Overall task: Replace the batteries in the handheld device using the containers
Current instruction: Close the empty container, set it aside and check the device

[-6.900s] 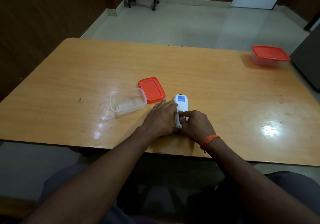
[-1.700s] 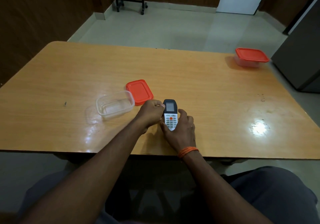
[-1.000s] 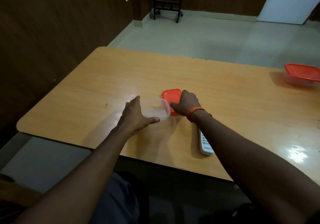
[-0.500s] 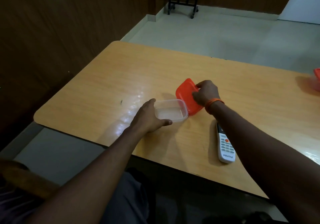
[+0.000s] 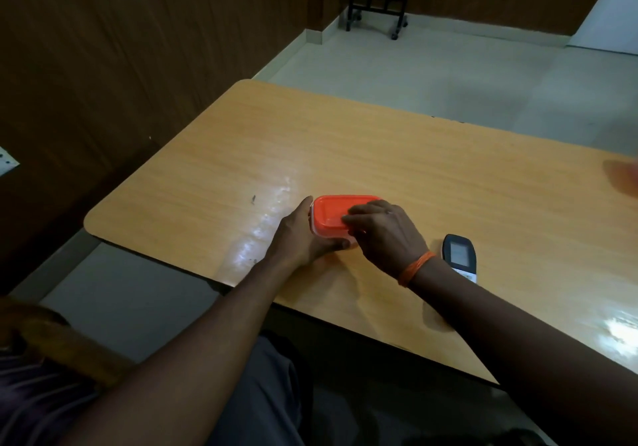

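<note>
At the near left part of the table, the person's left hand cups the left end of a small clear container. The thumb runs along its near side and the fingers wrap round the far left corner, so the hold is a wide one, spanning the tub's width. An orange lid sits on top of the container, and the right hand lies over the lid's right half, fingers spread and only slightly bent, tips resting on the orange surface, gripping nothing. Whether the lid is snapped fully home I cannot tell. An orange thread circles the right wrist. Just to the right of that wrist lies the handheld device, face up on the wood with its dark screen end pointing away, its near end hidden under the forearm. At the far right edge of the table shows an orange smear, too blurred to make out. Beyond the table, a black wheeled frame stands against the brown wall.
</note>
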